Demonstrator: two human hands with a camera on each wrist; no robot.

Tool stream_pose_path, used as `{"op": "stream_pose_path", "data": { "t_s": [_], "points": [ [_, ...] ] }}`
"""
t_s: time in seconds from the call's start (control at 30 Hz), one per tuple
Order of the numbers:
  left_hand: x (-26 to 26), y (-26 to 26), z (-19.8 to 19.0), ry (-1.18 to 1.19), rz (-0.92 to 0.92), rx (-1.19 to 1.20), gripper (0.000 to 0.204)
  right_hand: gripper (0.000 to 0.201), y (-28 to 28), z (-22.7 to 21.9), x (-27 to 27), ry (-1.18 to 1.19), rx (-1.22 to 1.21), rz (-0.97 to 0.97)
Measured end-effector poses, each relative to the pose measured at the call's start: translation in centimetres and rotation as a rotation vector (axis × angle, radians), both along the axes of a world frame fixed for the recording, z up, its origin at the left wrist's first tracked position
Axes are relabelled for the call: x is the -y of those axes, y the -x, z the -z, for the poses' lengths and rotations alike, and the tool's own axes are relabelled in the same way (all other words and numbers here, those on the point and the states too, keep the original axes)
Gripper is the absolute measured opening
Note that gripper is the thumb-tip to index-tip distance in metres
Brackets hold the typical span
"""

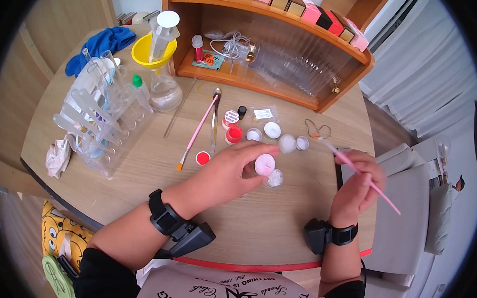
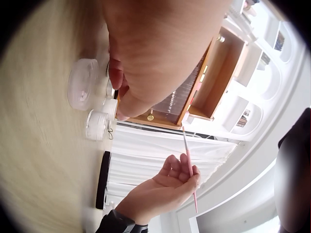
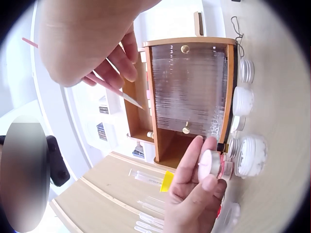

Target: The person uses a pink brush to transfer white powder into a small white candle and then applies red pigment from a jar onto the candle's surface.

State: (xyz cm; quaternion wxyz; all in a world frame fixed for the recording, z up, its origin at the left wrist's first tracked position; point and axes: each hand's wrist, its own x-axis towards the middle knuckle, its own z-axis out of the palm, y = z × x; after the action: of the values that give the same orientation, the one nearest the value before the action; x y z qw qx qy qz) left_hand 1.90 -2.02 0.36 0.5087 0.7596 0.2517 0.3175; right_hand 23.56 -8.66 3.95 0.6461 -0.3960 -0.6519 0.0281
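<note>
The left hand [image 1: 218, 174] holds a small round tealight-like piece [image 1: 264, 164], pale pink with a wick, between thumb and fingers; the right wrist view shows the same piece [image 3: 209, 164] with a metallic rim. Just beneath it on the table stands a clear jar with white contents [image 1: 275, 178]. Raised at the right, the right hand [image 1: 357, 186] pinches a slim pink brush [image 1: 369, 181], its pale tip pointing up and left, apart from the left hand. In the left wrist view the brush [image 2: 189, 162] lies across the right hand's fingers [image 2: 175, 170].
Small jars, including an open red one [image 1: 233, 135], and a white lid [image 1: 272, 130] stand beyond the left hand. A second pink brush [image 1: 198, 132] lies near tweezers. Test tubes in a rack [image 1: 102, 133], a flask with a yellow funnel [image 1: 165, 91] and a wooden cabinet [image 1: 322, 105] stand farther back.
</note>
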Motion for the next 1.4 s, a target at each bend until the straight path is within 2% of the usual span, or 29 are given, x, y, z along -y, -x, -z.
{"op": "stream_pose_path", "data": {
  "t_s": [0.07,0.13,0.2,0.23,0.3,0.47,0.53,0.57,0.63,0.67,0.73,0.87,0.93,0.97,1.03,1.13,1.3,1.4],
  "points": [
    [0.0,0.0,0.0,-0.037,-0.009,-0.041,0.051,0.026,0.0,0.2,0.0,-0.049,0.038,0.055],
    [0.0,-0.1,0.3,-0.222,-0.065,-0.117,0.047,0.024,0.2,0.2,0.1,-0.098,0.066,0.117],
    [0.0,-0.1,0.4,-0.317,-0.091,-0.16,0.045,0.02,0.3,-0.1,0.3,-0.003,0.251,0.169],
    [0.0,-0.1,0.5,-0.408,-0.121,-0.191,0.044,0.02,0.2,-0.2,0.4,-0.008,0.24,0.173],
    [0.0,-0.3,0.5,-0.402,-0.124,-0.224,0.044,0.017,0.2,-0.3,0.4,0.114,0.353,0.212],
    [0.4,-0.7,0.4,-0.427,-0.138,-0.299,0.044,0.016,0.4,-0.7,0.1,0.14,0.283,0.105],
    [0.4,-0.8,0.4,-0.46,-0.161,-0.296,0.045,0.013,0.4,0.1,-0.1,0.178,0.186,0.025],
    [0.3,-0.9,0.6,-0.474,-0.152,-0.304,0.045,0.013,0.5,0.5,-0.3,0.167,0.174,0.033],
    [0.1,-0.9,0.9,-0.535,-0.175,-0.27,0.045,0.01,0.6,1.2,-0.6,0.161,-0.007,0.011],
    [0.1,-0.9,0.9,-0.549,-0.159,-0.28,0.045,0.01,0.6,1.0,-0.6,0.15,-0.022,0.023],
    [0.1,-1.0,0.7,-0.483,-0.18,-0.297,0.046,0.007,0.3,0.5,-0.4,0.203,0.116,0.089],
    [0.4,-1.1,0.5,-0.507,-0.167,-0.343,0.047,0.006,-0.1,0.8,-0.5,0.27,0.024,0.094],
    [0.5,-1.0,0.4,-0.521,-0.206,-0.325,0.047,0.007,-0.6,1.5,-0.9,0.294,-0.117,-0.039],
    [0.4,-1.1,0.2,-0.561,-0.175,-0.348,0.047,0.007,-0.7,1.8,-1.1,0.259,-0.155,-0.018],
    [0.8,-1.1,0.0,-0.557,-0.214,-0.396,0.046,0.009,-1.2,2.4,-1.2,0.359,-0.318,-0.191],
    [0.9,-1.3,-0.4,-0.581,-0.195,-0.438,0.044,0.008,-1.1,2.6,-1.3,0.339,-0.398,-0.2],
    [0.9,-0.9,-0.4,-0.618,-0.26,-0.397,0.043,0.005,-1.4,2.5,-1.3,0.415,-0.369,-0.19],
    [1.3,-0.1,-3.1,-0.616,-0.319,-0.371,0.037,0.005,-1.4,2.6,-1.4,0.472,-0.299,-0.237]
  ]
}}
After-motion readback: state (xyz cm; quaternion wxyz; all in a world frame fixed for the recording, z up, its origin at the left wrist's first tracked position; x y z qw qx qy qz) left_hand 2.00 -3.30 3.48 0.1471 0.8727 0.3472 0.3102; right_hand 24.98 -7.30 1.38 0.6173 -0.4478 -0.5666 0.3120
